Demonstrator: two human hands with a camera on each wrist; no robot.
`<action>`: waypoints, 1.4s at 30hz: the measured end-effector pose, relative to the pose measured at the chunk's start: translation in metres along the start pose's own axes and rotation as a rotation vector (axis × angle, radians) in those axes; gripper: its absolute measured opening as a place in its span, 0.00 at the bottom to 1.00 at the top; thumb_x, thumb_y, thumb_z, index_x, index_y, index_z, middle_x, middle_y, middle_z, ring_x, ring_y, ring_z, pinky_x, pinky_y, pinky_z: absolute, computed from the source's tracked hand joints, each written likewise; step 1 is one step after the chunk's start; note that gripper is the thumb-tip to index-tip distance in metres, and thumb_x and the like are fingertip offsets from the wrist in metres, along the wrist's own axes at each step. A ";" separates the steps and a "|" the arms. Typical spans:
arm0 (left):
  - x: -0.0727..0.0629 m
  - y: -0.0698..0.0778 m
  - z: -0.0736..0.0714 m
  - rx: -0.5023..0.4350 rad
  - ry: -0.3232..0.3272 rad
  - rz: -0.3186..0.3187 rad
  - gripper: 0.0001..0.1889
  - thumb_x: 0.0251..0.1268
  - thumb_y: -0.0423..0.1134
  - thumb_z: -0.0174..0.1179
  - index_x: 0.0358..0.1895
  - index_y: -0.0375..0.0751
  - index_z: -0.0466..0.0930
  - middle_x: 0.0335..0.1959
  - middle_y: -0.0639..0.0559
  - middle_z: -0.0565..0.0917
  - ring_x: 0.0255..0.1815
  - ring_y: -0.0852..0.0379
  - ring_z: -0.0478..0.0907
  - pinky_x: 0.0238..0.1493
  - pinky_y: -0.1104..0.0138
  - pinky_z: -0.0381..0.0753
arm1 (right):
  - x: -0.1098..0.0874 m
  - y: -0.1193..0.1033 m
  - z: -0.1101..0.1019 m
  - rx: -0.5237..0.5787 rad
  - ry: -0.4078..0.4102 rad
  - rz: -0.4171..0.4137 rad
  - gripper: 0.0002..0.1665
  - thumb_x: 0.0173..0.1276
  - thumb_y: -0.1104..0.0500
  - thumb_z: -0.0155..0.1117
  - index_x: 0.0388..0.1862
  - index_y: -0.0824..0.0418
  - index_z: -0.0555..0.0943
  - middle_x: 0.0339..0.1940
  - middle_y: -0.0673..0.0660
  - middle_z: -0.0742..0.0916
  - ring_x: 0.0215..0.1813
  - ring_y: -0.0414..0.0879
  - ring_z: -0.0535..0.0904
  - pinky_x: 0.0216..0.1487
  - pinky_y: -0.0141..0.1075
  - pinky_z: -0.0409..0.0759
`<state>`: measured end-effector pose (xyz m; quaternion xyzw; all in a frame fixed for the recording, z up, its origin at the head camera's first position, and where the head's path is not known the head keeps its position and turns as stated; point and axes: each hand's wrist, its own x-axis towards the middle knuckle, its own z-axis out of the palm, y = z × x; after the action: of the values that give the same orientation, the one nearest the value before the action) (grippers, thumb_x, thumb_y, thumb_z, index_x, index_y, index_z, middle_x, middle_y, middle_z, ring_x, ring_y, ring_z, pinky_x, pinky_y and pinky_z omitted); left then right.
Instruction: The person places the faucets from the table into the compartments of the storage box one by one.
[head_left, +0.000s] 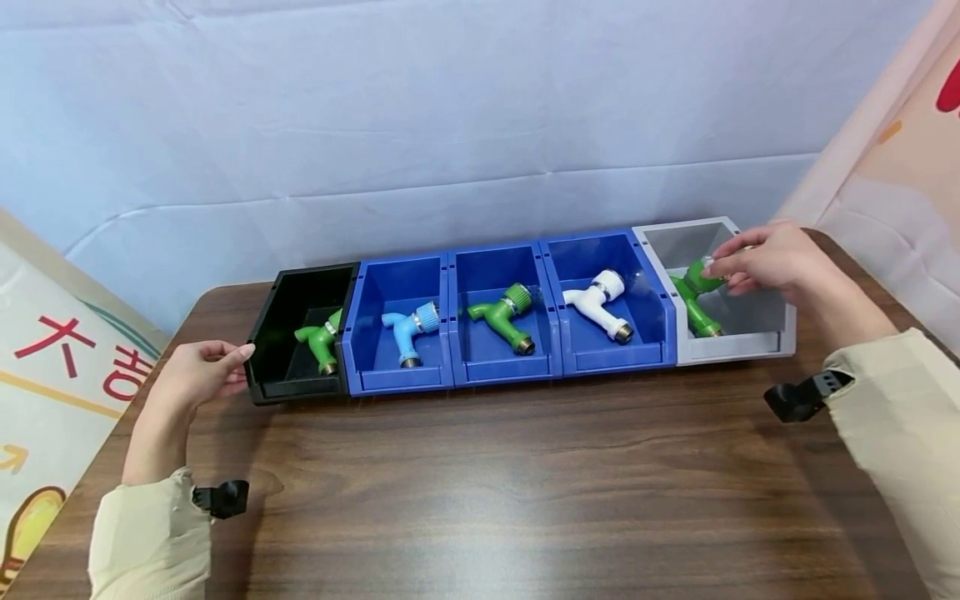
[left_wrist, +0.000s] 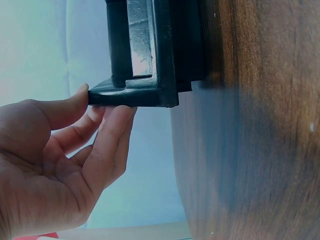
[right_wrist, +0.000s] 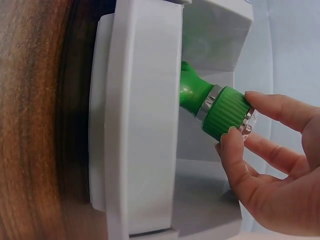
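Note:
In the grey bin [head_left: 750, 346] at the right end of the row lies a green faucet [head_left: 696, 308] with a ribbed knob. My right hand [head_left: 776, 260] pinches that knob between thumb and fingertips, and the silver knob end [right_wrist: 248, 124] shows between them. At the other end, my left hand [head_left: 197, 373] holds the near left corner of the black bin [head_left: 258, 367]. Its thumb [left_wrist: 70, 109] is at the rim edge and its fingers lie against the outer wall. Inside this bin sits another green faucet [head_left: 321, 342].
Three blue bins stand between the end bins, side by side. They hold a light blue faucet [head_left: 411, 332], a green faucet [head_left: 504, 317] and a white faucet [head_left: 597, 304]. The wooden table [head_left: 510, 492] extends in front; a pale cloth [head_left: 450, 125] hangs behind.

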<state>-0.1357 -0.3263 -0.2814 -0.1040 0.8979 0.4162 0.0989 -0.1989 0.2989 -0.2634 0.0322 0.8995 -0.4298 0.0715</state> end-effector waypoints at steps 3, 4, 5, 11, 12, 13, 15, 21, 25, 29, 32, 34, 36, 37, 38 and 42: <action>0.000 0.000 0.000 -0.001 0.001 -0.001 0.26 0.69 0.50 0.46 0.46 0.23 0.69 0.28 0.49 0.75 0.28 0.64 0.78 0.37 0.66 0.82 | 0.000 0.000 0.002 0.007 0.026 -0.012 0.28 0.60 0.57 0.65 0.50 0.77 0.70 0.25 0.47 0.82 0.25 0.44 0.79 0.30 0.38 0.82; 0.000 0.000 0.000 -0.001 0.002 -0.001 0.26 0.69 0.50 0.46 0.45 0.23 0.69 0.28 0.49 0.75 0.27 0.64 0.78 0.37 0.66 0.82 | 0.000 0.000 0.003 0.005 0.033 -0.013 0.28 0.60 0.57 0.65 0.50 0.77 0.70 0.25 0.47 0.82 0.25 0.44 0.79 0.30 0.38 0.82; 0.000 0.000 -0.001 -0.001 0.002 -0.002 0.26 0.69 0.50 0.46 0.45 0.23 0.69 0.28 0.49 0.75 0.27 0.64 0.78 0.37 0.66 0.82 | 0.000 0.000 0.004 0.001 0.042 -0.014 0.28 0.59 0.57 0.66 0.49 0.77 0.71 0.25 0.47 0.82 0.25 0.43 0.79 0.30 0.38 0.82; 0.001 0.001 0.000 -0.009 -0.001 -0.001 0.25 0.69 0.49 0.46 0.45 0.23 0.69 0.28 0.49 0.75 0.27 0.65 0.78 0.36 0.67 0.82 | 0.001 0.001 0.007 0.020 0.049 -0.011 0.28 0.58 0.56 0.67 0.48 0.77 0.71 0.26 0.49 0.83 0.23 0.42 0.78 0.28 0.37 0.82; 0.001 0.001 0.000 -0.009 -0.001 -0.001 0.25 0.69 0.49 0.46 0.45 0.23 0.69 0.28 0.49 0.75 0.27 0.65 0.78 0.36 0.67 0.82 | 0.001 0.002 0.008 0.022 0.045 -0.010 0.28 0.58 0.57 0.67 0.48 0.77 0.71 0.26 0.49 0.83 0.23 0.42 0.78 0.28 0.37 0.82; 0.001 0.001 0.000 -0.011 -0.002 0.000 0.25 0.69 0.49 0.46 0.45 0.23 0.69 0.28 0.49 0.75 0.27 0.65 0.78 0.36 0.67 0.82 | 0.001 0.002 0.008 0.024 0.043 -0.011 0.28 0.58 0.57 0.67 0.48 0.77 0.71 0.26 0.50 0.83 0.23 0.42 0.78 0.28 0.37 0.82; 0.001 0.001 0.000 -0.008 0.000 0.001 0.25 0.70 0.49 0.46 0.45 0.23 0.69 0.28 0.49 0.75 0.27 0.65 0.78 0.36 0.67 0.82 | 0.001 0.003 0.009 0.021 0.037 -0.010 0.27 0.59 0.57 0.67 0.48 0.77 0.71 0.26 0.50 0.83 0.23 0.42 0.78 0.28 0.37 0.82; 0.001 0.000 0.000 0.010 0.006 0.007 0.26 0.69 0.50 0.46 0.45 0.23 0.69 0.27 0.49 0.74 0.27 0.65 0.78 0.37 0.66 0.82 | 0.000 0.003 0.009 0.024 0.031 -0.017 0.27 0.59 0.57 0.66 0.48 0.77 0.71 0.26 0.50 0.83 0.22 0.42 0.79 0.28 0.38 0.82; 0.001 0.000 0.000 0.008 0.006 0.008 0.26 0.69 0.51 0.46 0.45 0.23 0.69 0.27 0.49 0.74 0.27 0.64 0.78 0.37 0.66 0.82 | -0.001 0.003 0.008 0.037 0.015 -0.031 0.28 0.61 0.57 0.65 0.49 0.78 0.70 0.26 0.49 0.84 0.24 0.43 0.80 0.30 0.39 0.82; 0.002 -0.001 0.000 0.001 0.005 0.003 0.26 0.69 0.51 0.46 0.45 0.23 0.69 0.28 0.49 0.75 0.27 0.64 0.78 0.37 0.66 0.82 | -0.001 0.005 0.006 0.077 0.001 -0.028 0.26 0.62 0.60 0.63 0.50 0.79 0.69 0.26 0.48 0.84 0.25 0.43 0.81 0.31 0.40 0.83; 0.002 -0.001 0.000 -0.003 0.005 -0.001 0.26 0.69 0.50 0.47 0.45 0.24 0.70 0.27 0.50 0.74 0.27 0.64 0.78 0.37 0.66 0.82 | -0.002 0.006 0.005 0.089 -0.008 -0.017 0.27 0.63 0.60 0.62 0.51 0.79 0.67 0.27 0.49 0.84 0.26 0.43 0.81 0.32 0.39 0.83; 0.002 0.000 0.000 -0.004 0.006 -0.003 0.25 0.69 0.50 0.47 0.44 0.24 0.70 0.26 0.50 0.74 0.27 0.64 0.78 0.37 0.66 0.82 | -0.003 0.006 0.004 0.088 -0.014 -0.012 0.28 0.64 0.60 0.61 0.53 0.80 0.66 0.28 0.49 0.84 0.26 0.42 0.82 0.33 0.39 0.83; 0.002 0.000 0.001 -0.003 0.007 -0.004 0.25 0.69 0.50 0.47 0.44 0.24 0.70 0.26 0.50 0.74 0.27 0.63 0.78 0.37 0.66 0.82 | -0.004 0.006 0.003 0.082 -0.021 -0.009 0.29 0.64 0.60 0.60 0.54 0.81 0.65 0.30 0.50 0.83 0.27 0.42 0.82 0.34 0.39 0.83; 0.002 0.000 0.001 -0.002 0.007 -0.004 0.25 0.69 0.50 0.47 0.44 0.24 0.70 0.26 0.50 0.74 0.27 0.63 0.78 0.37 0.66 0.82 | -0.004 0.006 0.001 0.082 -0.027 -0.007 0.30 0.65 0.60 0.60 0.55 0.81 0.64 0.30 0.50 0.83 0.28 0.42 0.82 0.35 0.39 0.83; 0.002 0.000 0.001 0.000 0.008 -0.003 0.25 0.69 0.51 0.47 0.44 0.24 0.70 0.27 0.50 0.74 0.27 0.63 0.78 0.37 0.66 0.82 | -0.005 0.005 0.001 0.084 -0.030 -0.004 0.30 0.65 0.60 0.60 0.56 0.81 0.64 0.31 0.50 0.83 0.28 0.42 0.82 0.35 0.39 0.82; 0.002 0.000 0.000 0.003 0.007 -0.001 0.26 0.69 0.51 0.46 0.45 0.24 0.70 0.28 0.49 0.74 0.27 0.64 0.78 0.37 0.66 0.82 | -0.006 0.006 -0.003 0.103 -0.046 0.003 0.30 0.66 0.61 0.58 0.56 0.83 0.62 0.31 0.51 0.83 0.29 0.41 0.82 0.36 0.39 0.82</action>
<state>-0.1376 -0.3262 -0.2824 -0.1056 0.8987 0.4147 0.0962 -0.1929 0.3046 -0.2650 0.0271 0.8743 -0.4761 0.0911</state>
